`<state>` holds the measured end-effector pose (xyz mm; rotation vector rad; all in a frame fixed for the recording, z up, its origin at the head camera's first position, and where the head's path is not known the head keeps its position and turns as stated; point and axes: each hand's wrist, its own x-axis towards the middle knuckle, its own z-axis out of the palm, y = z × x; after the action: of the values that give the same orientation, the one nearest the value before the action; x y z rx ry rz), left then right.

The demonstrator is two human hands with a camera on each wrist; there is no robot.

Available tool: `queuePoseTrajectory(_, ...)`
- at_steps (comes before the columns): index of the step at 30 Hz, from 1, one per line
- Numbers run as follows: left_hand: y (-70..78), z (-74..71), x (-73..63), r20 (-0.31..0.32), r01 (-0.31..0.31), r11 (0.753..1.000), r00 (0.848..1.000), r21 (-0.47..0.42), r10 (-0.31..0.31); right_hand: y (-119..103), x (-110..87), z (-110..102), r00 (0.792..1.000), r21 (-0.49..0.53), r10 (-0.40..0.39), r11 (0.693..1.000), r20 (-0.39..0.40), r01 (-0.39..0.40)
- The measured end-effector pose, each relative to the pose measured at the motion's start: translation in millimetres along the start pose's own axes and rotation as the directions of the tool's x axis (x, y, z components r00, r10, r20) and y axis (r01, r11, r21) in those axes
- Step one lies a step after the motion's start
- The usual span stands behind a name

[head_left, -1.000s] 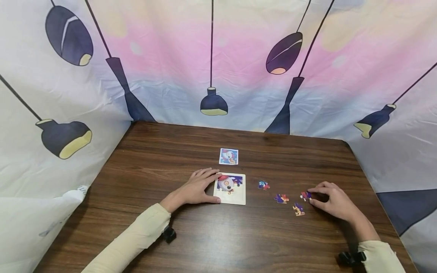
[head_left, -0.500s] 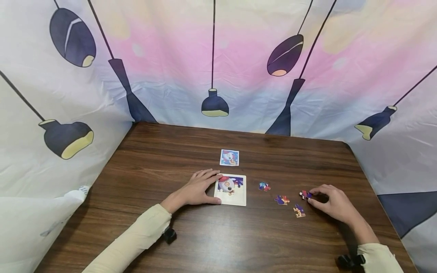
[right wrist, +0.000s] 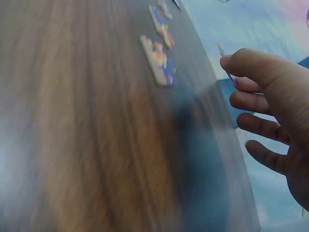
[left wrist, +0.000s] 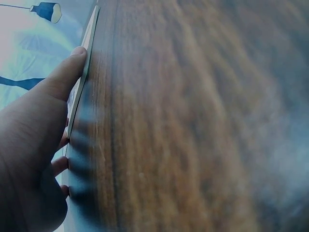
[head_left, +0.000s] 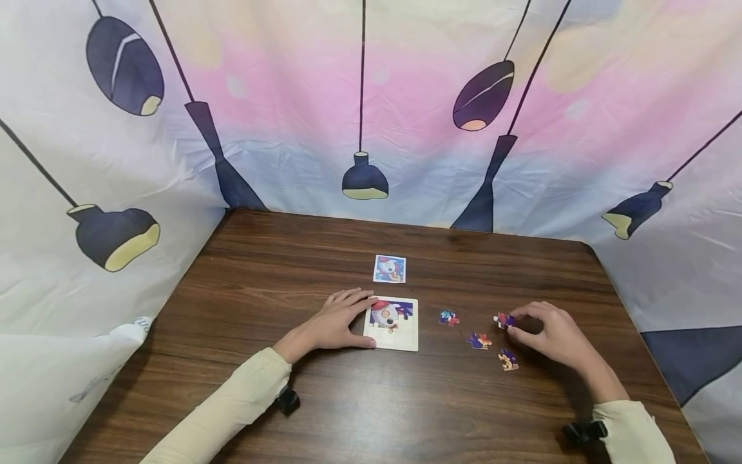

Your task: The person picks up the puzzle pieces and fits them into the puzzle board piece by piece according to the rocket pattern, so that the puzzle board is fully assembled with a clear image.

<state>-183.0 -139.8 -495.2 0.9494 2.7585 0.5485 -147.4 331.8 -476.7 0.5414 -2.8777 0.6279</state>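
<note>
My right hand (head_left: pixel 551 332) pinches a purple and red puzzle piece (head_left: pixel 503 320) between thumb and fingers. In the right wrist view that piece (right wrist: pixel 226 65) shows edge-on, raised off the table, with the other fingers spread below it. My left hand (head_left: pixel 333 320) rests at the left edge of a cream puzzle board (head_left: pixel 406 338), its thumb near the lower corner and index finger near the upper one. The left wrist view has the thumb lying on the board's edge (left wrist: pixel 85 72). Part of a white character picture fills the board's upper left; its lower and right parts are bare.
Three loose pieces lie between board and right hand: a blue and red piece (head_left: pixel 449 317), a purple and orange piece (head_left: pixel 478 341) and a purple and yellow piece (head_left: pixel 507 359). A small picture card (head_left: pixel 390 269) lies behind the board on the brown wooden table (head_left: pixel 290 258).
My right hand has lifted the pinched puzzle piece and carried it left and slightly away from me. The left hand stays at the board.
</note>
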Motion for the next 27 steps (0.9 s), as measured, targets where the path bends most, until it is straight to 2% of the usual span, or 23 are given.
queuePoseTrajectory(16, -1.1, 0.9, 0.4, 0.005, 0.011, 1.0, 1.0, 0.002, -0.011, -40.6, 41.7, 9.6, 0.988, 0.048, -0.151, 0.987, -0.039, 0.153)
queuePoseTrajectory(27, 0.4, 0.1, -0.6, -0.001, 0.008, 1.0, 1.0, 0.01, -0.008, -77.2, 63.1, 27.9, 0.977, 0.078, -0.213, 0.974, 0.0, 0.213)
